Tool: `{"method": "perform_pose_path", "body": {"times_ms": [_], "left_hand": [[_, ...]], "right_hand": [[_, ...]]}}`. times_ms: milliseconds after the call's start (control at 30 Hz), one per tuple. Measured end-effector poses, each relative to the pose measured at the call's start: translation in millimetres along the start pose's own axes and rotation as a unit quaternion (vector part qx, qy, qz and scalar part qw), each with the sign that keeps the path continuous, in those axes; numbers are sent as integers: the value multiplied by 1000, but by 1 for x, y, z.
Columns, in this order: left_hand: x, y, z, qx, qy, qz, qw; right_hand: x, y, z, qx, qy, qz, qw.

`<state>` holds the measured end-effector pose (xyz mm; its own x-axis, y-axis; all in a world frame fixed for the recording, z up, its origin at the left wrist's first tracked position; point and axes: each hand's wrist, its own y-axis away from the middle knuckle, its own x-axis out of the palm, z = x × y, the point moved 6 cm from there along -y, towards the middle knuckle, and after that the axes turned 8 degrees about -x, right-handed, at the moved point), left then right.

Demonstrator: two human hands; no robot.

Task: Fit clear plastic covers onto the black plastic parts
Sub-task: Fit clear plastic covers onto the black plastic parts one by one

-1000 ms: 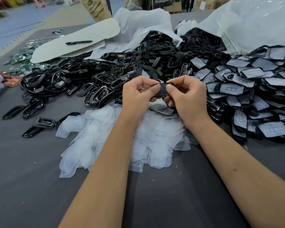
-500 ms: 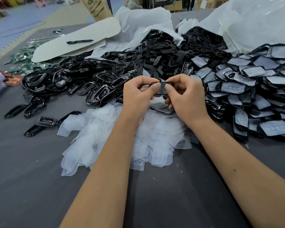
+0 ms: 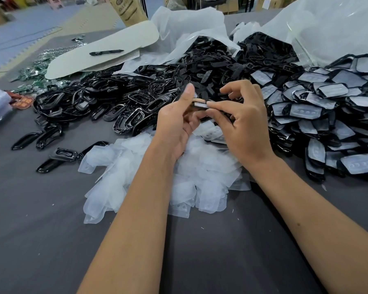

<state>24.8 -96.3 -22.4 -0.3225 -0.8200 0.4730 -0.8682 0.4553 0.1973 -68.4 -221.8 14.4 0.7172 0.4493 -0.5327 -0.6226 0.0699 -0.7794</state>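
Both hands, left hand (image 3: 174, 124) and right hand (image 3: 244, 124), pinched one covered black part (image 3: 200, 105) above one clear-cover heap (image 3: 157, 177), between two black piles, bare (image 3: 106, 102) and covered (image 3: 327, 115), on a grey table (image 3: 40, 230), warehouse floor behind.

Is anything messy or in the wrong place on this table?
Mostly sorted piles, but a few black plastic parts lie apart from the main black heap, near the table's left side. Tiny white scraps dot the cloth. Nothing looks broken.

Place: small assembly workshop
Bench (image 3: 51, 240): grey, heaped with black parts (image 3: 106, 102), clear covers (image 3: 200, 187), finished pieces (image 3: 327, 115)
Supply: bulk bags (image 3: 327, 28)
Background: cartons (image 3: 270, 2), foam floor mats (image 3: 19, 37)
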Motion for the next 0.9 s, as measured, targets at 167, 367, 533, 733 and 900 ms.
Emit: {"method": "perform_pose_path", "body": {"times_ms": [167, 367, 533, 733, 900], "left_hand": [[6, 3, 0, 36, -24, 27, 999], [8, 3, 3, 64, -82, 23, 994], [6, -2, 6, 79, -90, 7, 993], [5, -5, 7, 87, -94, -2, 992], [5, -2, 6, 67, -66, 25, 995]], "right_hand": [[-3, 1, -11, 75, -78, -40, 993], [3, 4, -18, 160, -211, -31, 964], [13, 6, -19, 185, -302, 2, 935], [18, 12, -32, 279, -421, -34, 862], [20, 13, -37, 300, -448, -36, 841]]}}
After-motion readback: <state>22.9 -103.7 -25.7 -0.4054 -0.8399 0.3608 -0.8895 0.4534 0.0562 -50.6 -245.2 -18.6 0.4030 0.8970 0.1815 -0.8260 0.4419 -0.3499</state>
